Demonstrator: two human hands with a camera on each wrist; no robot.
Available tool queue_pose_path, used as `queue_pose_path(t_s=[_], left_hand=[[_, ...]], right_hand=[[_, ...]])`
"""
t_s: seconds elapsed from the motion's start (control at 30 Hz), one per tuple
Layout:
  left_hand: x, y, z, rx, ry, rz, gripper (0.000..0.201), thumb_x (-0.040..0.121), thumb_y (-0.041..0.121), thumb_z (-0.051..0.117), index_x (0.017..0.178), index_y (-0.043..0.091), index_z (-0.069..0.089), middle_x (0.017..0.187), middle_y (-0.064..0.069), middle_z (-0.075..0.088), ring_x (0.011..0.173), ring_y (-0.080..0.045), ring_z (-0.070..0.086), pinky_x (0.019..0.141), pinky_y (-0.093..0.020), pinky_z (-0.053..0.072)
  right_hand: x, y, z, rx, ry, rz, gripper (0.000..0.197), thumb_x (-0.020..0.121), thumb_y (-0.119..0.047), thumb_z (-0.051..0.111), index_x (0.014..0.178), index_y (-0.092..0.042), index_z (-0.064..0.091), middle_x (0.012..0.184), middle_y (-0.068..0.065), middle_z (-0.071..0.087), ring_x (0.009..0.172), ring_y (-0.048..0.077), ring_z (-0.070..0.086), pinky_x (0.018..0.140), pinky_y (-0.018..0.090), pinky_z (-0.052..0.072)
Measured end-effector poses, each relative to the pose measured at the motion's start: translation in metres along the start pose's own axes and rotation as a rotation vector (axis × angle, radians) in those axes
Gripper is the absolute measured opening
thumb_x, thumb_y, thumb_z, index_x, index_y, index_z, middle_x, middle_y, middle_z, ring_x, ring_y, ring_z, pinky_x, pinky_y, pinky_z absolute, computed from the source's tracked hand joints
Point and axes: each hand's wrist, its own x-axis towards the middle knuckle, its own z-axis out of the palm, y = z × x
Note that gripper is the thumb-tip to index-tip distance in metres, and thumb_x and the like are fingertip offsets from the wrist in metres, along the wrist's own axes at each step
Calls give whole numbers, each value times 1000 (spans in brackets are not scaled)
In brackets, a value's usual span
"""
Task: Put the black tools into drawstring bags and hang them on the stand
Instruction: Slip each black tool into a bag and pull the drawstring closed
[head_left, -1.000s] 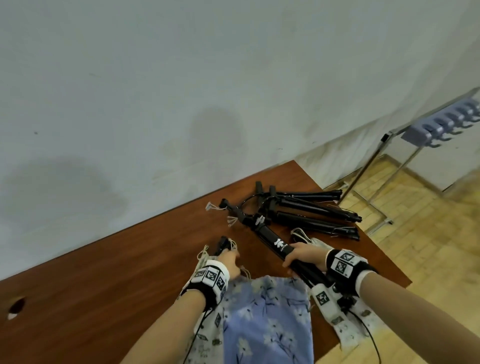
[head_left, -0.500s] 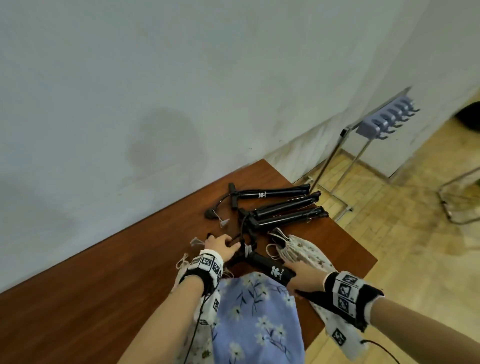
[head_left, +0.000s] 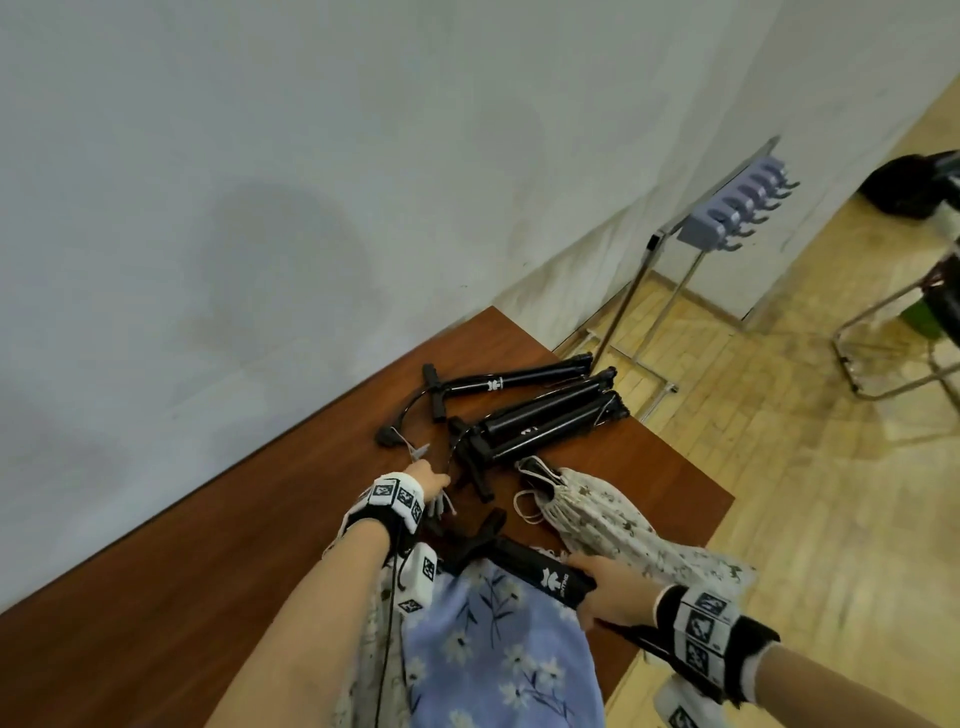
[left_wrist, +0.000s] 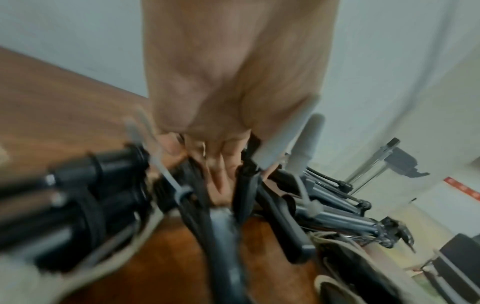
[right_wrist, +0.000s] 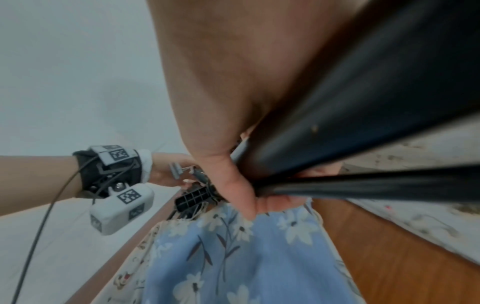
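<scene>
My right hand (head_left: 608, 592) grips the barrel of a black tool (head_left: 540, 569) that lies slanted over the mouth of a blue floral drawstring bag (head_left: 493, 649). In the right wrist view, the barrel (right_wrist: 363, 102) runs through my right hand (right_wrist: 233, 174) above the blue bag (right_wrist: 233, 257). My left hand (head_left: 426, 480) reaches ahead into the tool's hose and tags. The blurred left wrist view shows its fingers (left_wrist: 221, 164) curled among black hoses. Other black tools (head_left: 540, 421) lie at the table's far right. The hook stand (head_left: 727, 218) is on the floor beyond.
A beige patterned drawstring bag (head_left: 597, 514) lies on the brown table (head_left: 208, 545) to the right of the held tool. The table's right edge is close to my right wrist. A metal chair frame (head_left: 883, 364) and a dark bag (head_left: 904, 187) are on the wooden floor.
My right hand has drawn the black tool back toward the near edge, over the blue bag. My left hand has moved forward to the hose end. The view has swung right.
</scene>
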Motion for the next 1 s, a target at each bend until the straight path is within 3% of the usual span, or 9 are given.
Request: queue_pose_path(t_s=[0.2, 0.27, 0.37, 0.4, 0.5, 0.63, 0.77, 0.9, 1.0], left_hand=[[-3, -19, -19, -100, 241, 21, 37, 95, 36, 52, 117, 6, 50, 118, -17, 62, 105, -35, 60, 85, -37, 47], [-6, -22, -14, -74, 178, 35, 56, 90, 46, 57, 129, 9, 40, 125, -15, 57, 111, -33, 58, 85, -36, 46], [-9, -17, -3, -145, 51, 85, 91, 78, 67, 59, 147, 19, 26, 138, -9, 49, 124, -29, 51, 96, -34, 43], [-10, -14, 1, -141, 20, 92, 96, 72, 74, 58, 146, 20, 29, 137, -7, 49, 124, -27, 50, 100, -35, 43], [-16, 0, 11, 205, 0, 105, 75, 68, 75, 60, 117, 17, 60, 121, -4, 59, 119, -25, 48, 103, -46, 37], [-17, 17, 15, 502, 37, 100, 25, 84, 38, 60, 94, 15, 57, 118, -8, 59, 125, -27, 43, 109, -55, 23], [-6, 15, -12, 390, 146, 33, 28, 90, 30, 53, 113, 15, 58, 128, -8, 54, 127, -28, 40, 107, -53, 27], [1, 0, -44, 438, 351, 20, 35, 94, 41, 49, 121, 22, 61, 132, -3, 51, 129, -26, 37, 103, -52, 29], [4, -16, -52, 576, 518, 44, 31, 96, 40, 48, 120, 26, 61, 131, -3, 49, 128, -25, 36, 103, -50, 30]], right_hand=[[-8, 19, -1, 59, 41, 4, 67, 79, -4, 61, 135, -36, 41, 111, -3, 59, 88, 15, 61, 69, 24, 50], [-12, 21, -2, 27, 88, 3, 67, 80, -8, 61, 137, -36, 40, 109, -1, 63, 89, 18, 64, 71, 28, 52], [-19, 19, -3, -54, 107, -37, 60, 79, -12, 59, 131, -38, 44, 93, 1, 67, 70, 15, 59, 58, 24, 45], [-22, 18, -4, -85, 131, -56, 56, 80, -13, 58, 129, -38, 46, 84, -3, 65, 63, 13, 56, 54, 22, 42], [-36, 10, -8, -150, 211, -118, 45, 86, -14, 53, 123, -40, 48, 69, -8, 56, 51, 6, 46, 46, 18, 34], [-45, 7, -4, -246, 255, -156, 41, 87, -19, 50, 118, -46, 46, 66, -10, 53, 51, 7, 45, 45, 19, 33], [-37, 22, -3, -220, 211, -31, 33, 86, -16, 51, 102, -45, 47, 71, -11, 53, 59, 7, 52, 47, 14, 35], [-37, 47, 6, -201, 169, 29, 32, 85, -20, 52, 101, -47, 48, 82, -10, 62, 76, 9, 63, 55, 16, 44], [-48, 56, 8, -113, 231, 12, 43, 82, -19, 57, 109, -51, 45, 85, -11, 64, 70, 3, 59, 58, 17, 47]])
